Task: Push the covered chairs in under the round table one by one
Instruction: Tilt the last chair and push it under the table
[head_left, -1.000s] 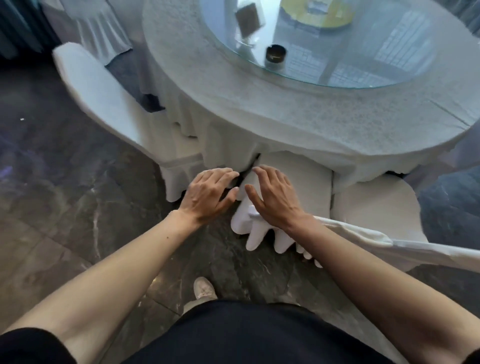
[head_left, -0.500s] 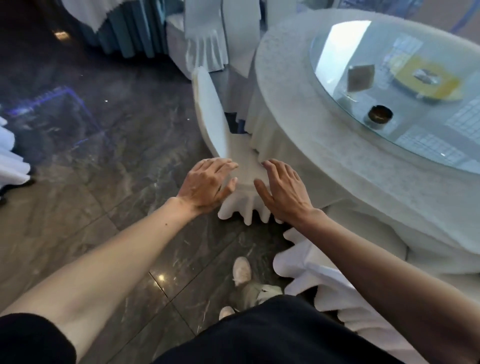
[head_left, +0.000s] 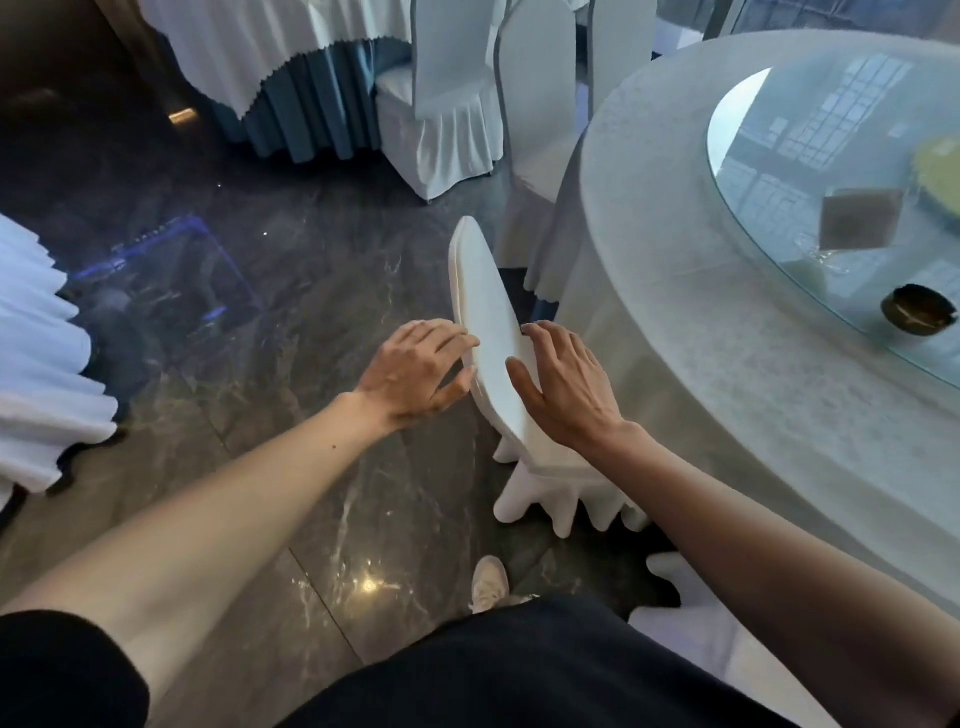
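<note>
we see the covered chair (head_left: 488, 332) standing edge-on beside the round table (head_left: 675, 291), its back just clear of the hanging tablecloth rim. the left hand (head_left: 415, 371) rests on the outer side of the chair back, fingers loosely spread and not gripping. the right hand (head_left: 563, 387) lies flat on the table side of the back, fingers wide, closed on nothing. to the left the dark marble floor (head_left: 291, 312) lies open. other covered chairs (head_left: 447, 104) stand farther off; a shoe (head_left: 488, 582) shows below.
</note>
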